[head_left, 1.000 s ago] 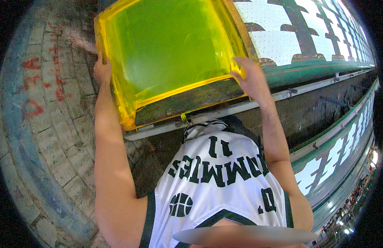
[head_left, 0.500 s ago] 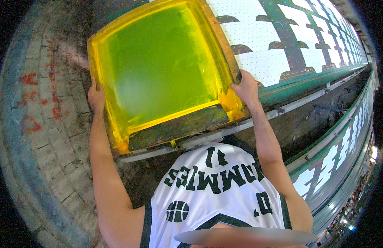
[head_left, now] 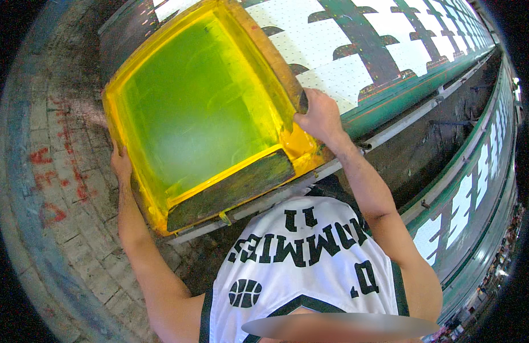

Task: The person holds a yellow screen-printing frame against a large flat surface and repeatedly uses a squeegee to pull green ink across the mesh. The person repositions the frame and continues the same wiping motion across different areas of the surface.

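Between my two hands is a large screen printing frame (head_left: 196, 108) with a green mesh, smeared yellow along its inner edges. My left hand (head_left: 121, 162) grips the frame's left side, its fingers partly out of sight at the edge. On the right side, near the lower corner, my right hand (head_left: 320, 116) is closed round the rim, thumb on top. Orange-yellow ink (head_left: 301, 143) lies by that corner. A dark strip (head_left: 233, 186) runs along the near end of the frame. What lies under the frame is hidden.
A long green printing table (head_left: 384, 108) stretches to the far right, bearing rows of white fabric pieces (head_left: 339, 80). A metal rail (head_left: 407, 123) follows its near edge. Across a narrow gap stands a second table (head_left: 476, 154) with white pieces. Brick paving (head_left: 76, 223) with red markings is at left.
In the view, the frame and both my hands have shifted left and the frame's near end is lower. The surroundings have turned slightly too. Both hands keep hold of the frame.
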Tool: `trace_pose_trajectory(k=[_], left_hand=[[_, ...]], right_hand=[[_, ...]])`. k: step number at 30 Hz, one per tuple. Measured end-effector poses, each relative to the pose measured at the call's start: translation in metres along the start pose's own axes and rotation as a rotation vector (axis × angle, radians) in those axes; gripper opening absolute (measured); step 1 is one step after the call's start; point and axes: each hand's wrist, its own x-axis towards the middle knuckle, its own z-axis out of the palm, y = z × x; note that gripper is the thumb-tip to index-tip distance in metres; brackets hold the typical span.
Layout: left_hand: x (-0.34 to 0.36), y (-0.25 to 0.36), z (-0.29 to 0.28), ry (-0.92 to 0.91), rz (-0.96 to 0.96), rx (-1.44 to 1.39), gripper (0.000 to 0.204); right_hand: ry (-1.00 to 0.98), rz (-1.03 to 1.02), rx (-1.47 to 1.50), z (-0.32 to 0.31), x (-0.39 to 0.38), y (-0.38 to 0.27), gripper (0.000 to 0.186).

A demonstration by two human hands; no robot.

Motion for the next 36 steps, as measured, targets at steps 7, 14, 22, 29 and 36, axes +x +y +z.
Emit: trace_pose_trajectory(k=[7, 14, 22, 29, 36], left_hand=[[0.009, 0.136, 0.040, 0.036, 0.075, 0.060, 0.067], [-0.019, 0.323, 0.085, 0.078, 0.105, 0.126, 0.068], [-0.041, 0.440, 0.114, 0.114, 0.095, 0.118, 0.070], [-0.064, 0.457, 0.121, 0.171, 0.110, 0.110, 0.068], [-0.076, 0.458, 0.128, 0.086, 0.006, 0.149, 0.065]], right_hand=[[0.060, -0.020, 0.008, -0.061, 0.031, 0.129, 0.048], [0.056, 0.025, -0.035, -0.135, 0.075, 0.283, 0.069], [0.031, 0.012, 0.003, -0.179, 0.111, 0.398, 0.064], [-0.031, 0.040, 0.106, -0.178, 0.108, 0.417, 0.055], [-0.014, 0.021, 0.056, -0.169, 0.106, 0.417, 0.065]])
